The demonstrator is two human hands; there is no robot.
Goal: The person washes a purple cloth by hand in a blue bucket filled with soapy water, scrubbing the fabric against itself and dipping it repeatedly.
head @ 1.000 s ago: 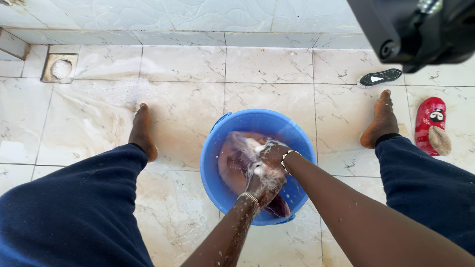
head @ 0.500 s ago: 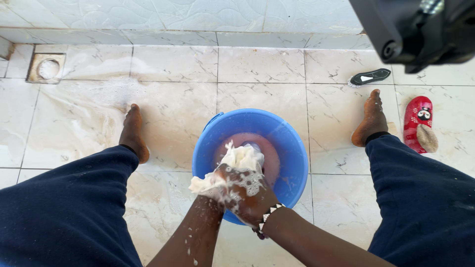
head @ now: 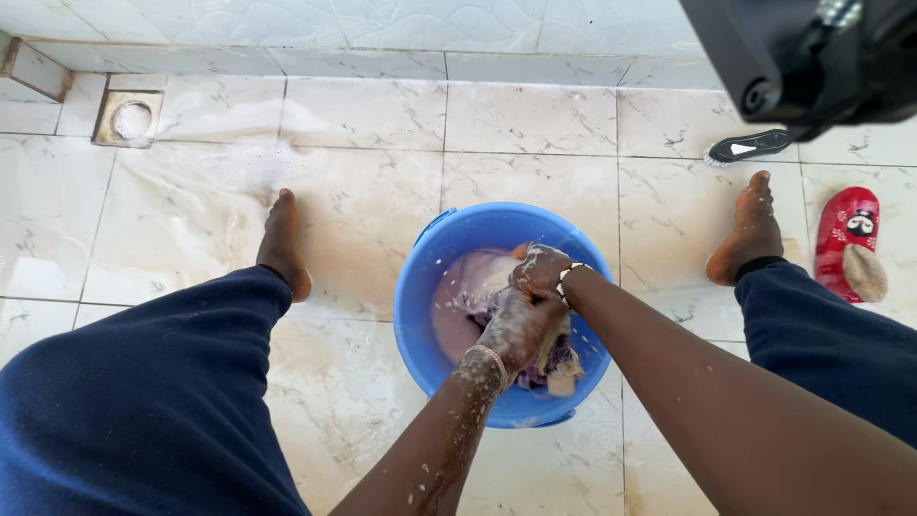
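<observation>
A blue plastic bucket point(head: 420, 287) stands on the tiled floor between my bare feet. Inside it lies a wet pinkish cloth point(head: 468, 296) in soapy water. My left hand point(head: 519, 332), covered in suds, is down in the bucket, closed on a bunch of the cloth. My right hand point(head: 540, 268) is closed on the same cloth just beyond the left, and the two hands touch. Both wrists wear beaded bracelets.
A square floor drain point(head: 130, 118) sits at the far left by the wall. A black scrubbing brush point(head: 759, 145) and a red slipper point(head: 852, 241) lie near my right foot point(head: 750, 232). My left foot point(head: 284, 244) rests on wet, foamy tiles. A dark camera mount fills the top right corner.
Half a second ago both hands held the sudsy cloth up over the bucket's near rim. Now they have pushed it back down into the bucket.
</observation>
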